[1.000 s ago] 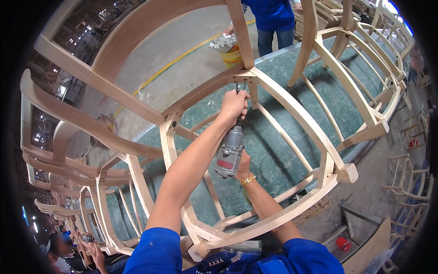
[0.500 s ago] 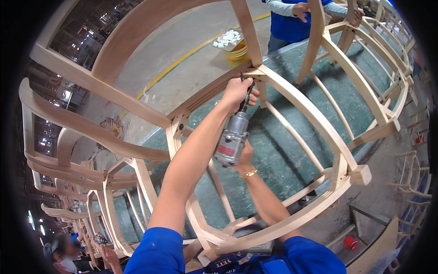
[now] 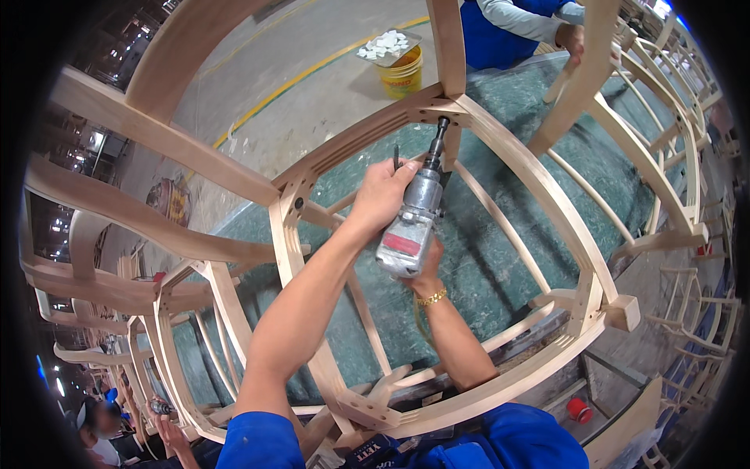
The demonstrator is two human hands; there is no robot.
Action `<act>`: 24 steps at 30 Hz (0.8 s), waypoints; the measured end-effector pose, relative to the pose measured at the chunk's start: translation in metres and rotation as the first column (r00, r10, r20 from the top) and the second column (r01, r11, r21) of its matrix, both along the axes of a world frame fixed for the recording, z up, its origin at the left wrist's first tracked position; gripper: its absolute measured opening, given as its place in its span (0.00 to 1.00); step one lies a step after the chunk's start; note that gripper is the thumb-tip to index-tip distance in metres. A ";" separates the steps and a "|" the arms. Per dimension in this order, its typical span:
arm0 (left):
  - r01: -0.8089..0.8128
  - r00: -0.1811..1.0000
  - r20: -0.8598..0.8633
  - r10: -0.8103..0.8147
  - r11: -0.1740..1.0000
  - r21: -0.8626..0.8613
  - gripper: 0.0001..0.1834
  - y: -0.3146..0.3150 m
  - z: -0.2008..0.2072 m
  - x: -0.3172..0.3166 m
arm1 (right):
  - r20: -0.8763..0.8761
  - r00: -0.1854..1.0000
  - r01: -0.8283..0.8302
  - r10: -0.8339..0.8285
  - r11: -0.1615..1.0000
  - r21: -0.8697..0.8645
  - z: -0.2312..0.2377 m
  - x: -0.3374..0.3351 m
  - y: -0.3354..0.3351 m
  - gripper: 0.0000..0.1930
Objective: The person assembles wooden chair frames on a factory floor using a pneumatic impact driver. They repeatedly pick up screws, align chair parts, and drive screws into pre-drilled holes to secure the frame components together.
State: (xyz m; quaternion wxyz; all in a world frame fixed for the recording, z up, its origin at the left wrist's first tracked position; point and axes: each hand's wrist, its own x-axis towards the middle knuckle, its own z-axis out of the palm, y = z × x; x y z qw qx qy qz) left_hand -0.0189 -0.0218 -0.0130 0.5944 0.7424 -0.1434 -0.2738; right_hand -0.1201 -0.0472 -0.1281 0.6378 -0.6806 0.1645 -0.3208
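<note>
In my right hand [image 3: 428, 262] is a grey air impact wrench [image 3: 408, 227] with a red label, my fingers wrapped around its lower grip. The wrench's long dark socket [image 3: 441, 139] meets the far corner joint of a bare wooden chair frame [image 3: 522, 160]. My left hand [image 3: 379, 195] is closed beside the front of the wrench body. From its fingers a thin dark rod [image 3: 396, 156], perhaps a bolt, sticks up. A dark bolt head [image 3: 298, 203] sits in the frame's left corner joint. How the socket seats at the joint is too small to tell.
The frame stands on a green-topped bench [image 3: 476, 266]. More wooden chair frames [image 3: 652, 148] line both sides. Across the bench, a co-worker's hand [image 3: 574, 41] touches another frame. A yellow bucket [image 3: 402, 74] with white pieces on top stands on the floor. A red container [image 3: 578, 410] is at lower right.
My left hand has drawn back from the far corner to beside the wrench. The wrench's socket now shows at the corner joint. The co-worker's hands have moved down onto their frame.
</note>
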 end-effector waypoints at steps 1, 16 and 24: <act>0.007 1.000 -0.007 -0.007 1.000 0.016 0.14 0.001 0.000 0.001 | -0.015 0.999 -0.030 0.033 0.985 0.168 0.004 0.002 0.001 0.13; 0.127 0.955 0.254 -0.156 0.984 0.127 0.15 -0.007 -0.001 0.010 | 0.107 0.978 -0.202 0.181 0.949 0.240 -0.060 -0.003 -0.001 0.13; 0.106 0.924 0.344 -0.166 0.977 0.187 0.15 -0.012 0.003 0.013 | 0.145 0.983 -0.138 0.108 0.967 0.212 -0.043 -0.002 -0.009 0.16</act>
